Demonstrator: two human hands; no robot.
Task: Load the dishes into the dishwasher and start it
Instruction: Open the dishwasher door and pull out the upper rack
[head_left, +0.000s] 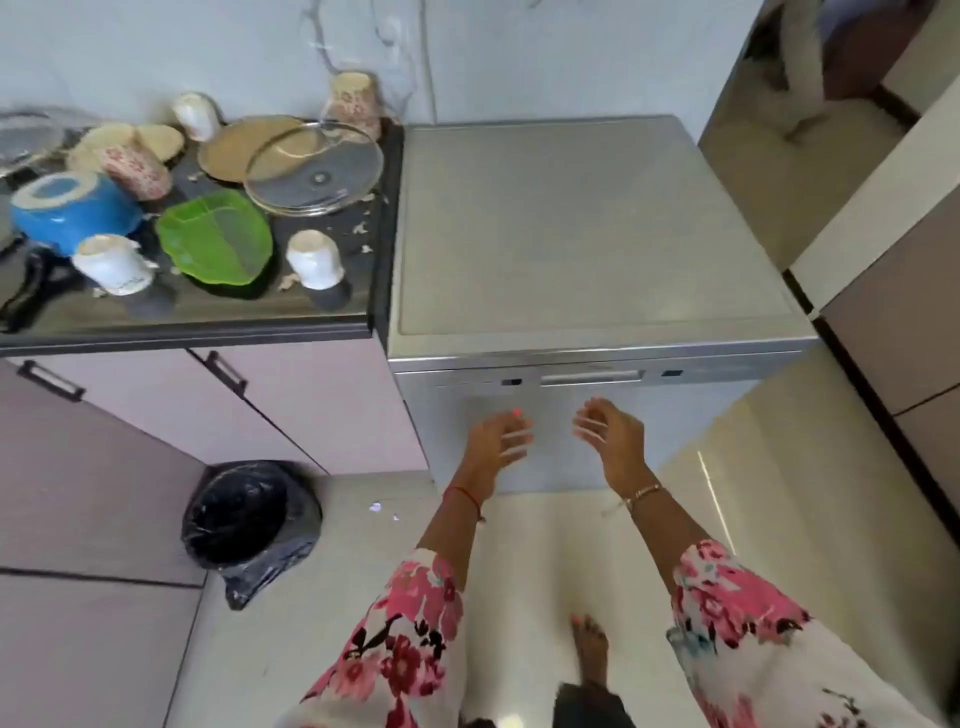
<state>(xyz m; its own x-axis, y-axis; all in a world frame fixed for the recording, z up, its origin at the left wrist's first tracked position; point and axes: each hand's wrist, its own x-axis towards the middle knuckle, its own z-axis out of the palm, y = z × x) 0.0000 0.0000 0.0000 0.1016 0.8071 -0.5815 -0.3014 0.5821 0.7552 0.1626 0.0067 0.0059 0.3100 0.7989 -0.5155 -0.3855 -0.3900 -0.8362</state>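
**Kitchen corner: dishwasher shut, dishes sitting on the bench**

A pale wall is running behind and a cream tiled floor (545, 545) is lying below. A silver dishwasher (597, 234) is standing at centre with its door closed and its handle recess (592, 376) facing the person.

Just left of it, a dark bench (208, 317) is carrying the dishes:
- A glass lid (314, 174) is lying partly over a brown plate (234, 145).
- A green leaf-shaped plate (215, 236) is sitting in the middle, with an upturned blue bowl (72, 208) further left.
- A white cup (311, 260) is standing mouth-down near the front, with more white cups around it.
- A floral cup (353, 101) is sitting upside down at the back corner, and another is further left.

Both hands are hovering side by side in front of the door, just below the handle recess. The left grip (493, 436) is relaxed, fingers loosely spread and holding nothing. The right grip (615, 436) is loosely curled and also holding nothing. I cannot tell whether either is touching the door.

A bin lined with a black bag (249, 519) is standing on the floor beside the pink cabinet doors (311, 405).
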